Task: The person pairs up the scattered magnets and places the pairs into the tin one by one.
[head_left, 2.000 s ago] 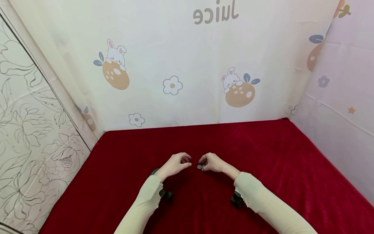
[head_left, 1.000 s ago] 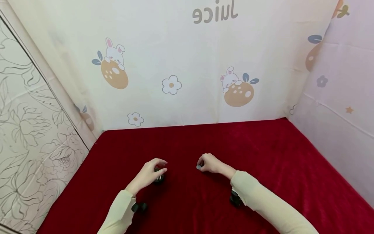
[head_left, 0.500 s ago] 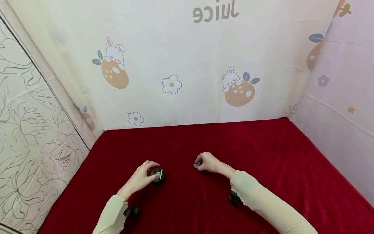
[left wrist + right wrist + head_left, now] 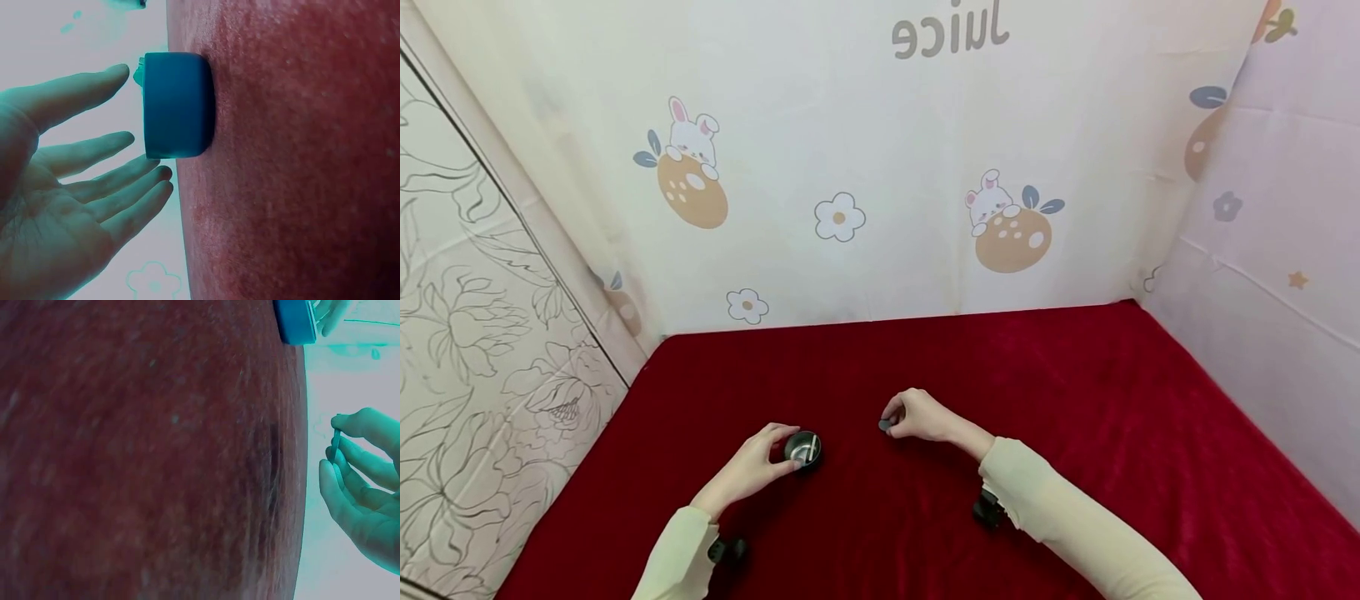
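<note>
A small round dark bowl [image 4: 819, 452] stands on the red cloth, with a pale stick-like piece [image 4: 812, 447] lying inside. My left hand [image 4: 747, 469] reaches around its left side, thumb and fingers spread. In the left wrist view the straight fingers [image 4: 87, 156] overlap the bowl's edge, and its side wall [image 4: 178, 106] looks blue. To the right of the bowl, my right hand [image 4: 921, 416] pinches a thin grey disc [image 4: 884, 425] between thumb and fingers. The right wrist view shows the disc [image 4: 335, 445] edge-on, off the cloth.
Red velvety cloth [image 4: 1030, 383] covers the table. White printed curtains [image 4: 887, 275] hang along its back and right side, and a flower-patterned panel [image 4: 490, 333] stands at the left. Black wrist cameras [image 4: 987, 509] sit under the sleeves.
My left hand moved leftward from beside the discs to the bowl, uncovering it. My right hand took the grey disc off the cloth and carried it left toward the bowl.
</note>
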Available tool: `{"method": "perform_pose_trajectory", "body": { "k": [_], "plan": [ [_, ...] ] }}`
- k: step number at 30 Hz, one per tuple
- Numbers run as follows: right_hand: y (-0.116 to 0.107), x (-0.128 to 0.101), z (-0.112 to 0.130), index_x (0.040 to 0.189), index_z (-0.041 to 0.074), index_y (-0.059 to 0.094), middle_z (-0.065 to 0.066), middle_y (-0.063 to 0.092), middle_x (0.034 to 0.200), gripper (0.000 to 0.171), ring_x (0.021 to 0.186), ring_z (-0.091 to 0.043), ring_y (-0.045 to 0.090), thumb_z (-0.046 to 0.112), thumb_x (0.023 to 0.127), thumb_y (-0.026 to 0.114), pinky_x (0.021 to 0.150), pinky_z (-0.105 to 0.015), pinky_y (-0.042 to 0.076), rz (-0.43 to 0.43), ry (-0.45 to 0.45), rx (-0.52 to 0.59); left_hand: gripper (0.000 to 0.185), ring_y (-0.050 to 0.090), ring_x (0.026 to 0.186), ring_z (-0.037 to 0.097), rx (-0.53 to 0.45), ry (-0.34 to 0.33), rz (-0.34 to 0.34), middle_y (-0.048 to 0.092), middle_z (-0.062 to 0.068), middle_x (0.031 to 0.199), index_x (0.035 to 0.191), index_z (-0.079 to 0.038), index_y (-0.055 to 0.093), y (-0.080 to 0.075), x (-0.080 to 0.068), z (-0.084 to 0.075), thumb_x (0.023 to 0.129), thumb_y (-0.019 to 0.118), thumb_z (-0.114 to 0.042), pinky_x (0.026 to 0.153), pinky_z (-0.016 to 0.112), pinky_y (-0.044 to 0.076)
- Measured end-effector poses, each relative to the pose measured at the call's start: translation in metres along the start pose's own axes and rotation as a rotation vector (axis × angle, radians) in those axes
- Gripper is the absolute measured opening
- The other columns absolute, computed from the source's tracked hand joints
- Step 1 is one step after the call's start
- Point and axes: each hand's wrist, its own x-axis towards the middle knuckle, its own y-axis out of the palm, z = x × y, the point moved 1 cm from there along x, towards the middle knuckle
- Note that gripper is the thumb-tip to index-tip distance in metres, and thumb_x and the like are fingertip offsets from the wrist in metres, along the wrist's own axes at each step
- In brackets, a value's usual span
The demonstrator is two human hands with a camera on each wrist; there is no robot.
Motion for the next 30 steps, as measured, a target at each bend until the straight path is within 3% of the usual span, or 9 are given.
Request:
{"method": "perform_pose_trajectory", "body": {
  "k": [17,30],
  "plan": [
    [0.012,0.01,0.026,0.09,0.002,0.067,-0.002,0.062,0.08,0.016,0.068,-0.008,0.055,0.005,0.075,0.063,0.06,-0.019,0.046,0.006,-0.039,0.019,0.048,0.053,0.103,0.032,-0.042,0.014,0.031,0.051,0.014,0.115,0.123,0.004,0.047,0.003,0.001,0.006,0.081,0.064,-0.014,0.082,0.039,0.046],
    [0.027,0.019,0.046,0.088,0.003,0.067,-0.001,0.062,0.076,0.013,0.066,-0.006,0.053,0.004,0.074,0.064,0.06,-0.018,0.044,0.012,-0.051,0.063,0.046,0.054,0.101,0.032,-0.132,0.003,0.039,0.051,0.017,0.115,0.12,0.003,0.05,0.003,0.003,0.008,0.08,0.065,-0.013,0.08,0.038,0.047]
  ]
}}
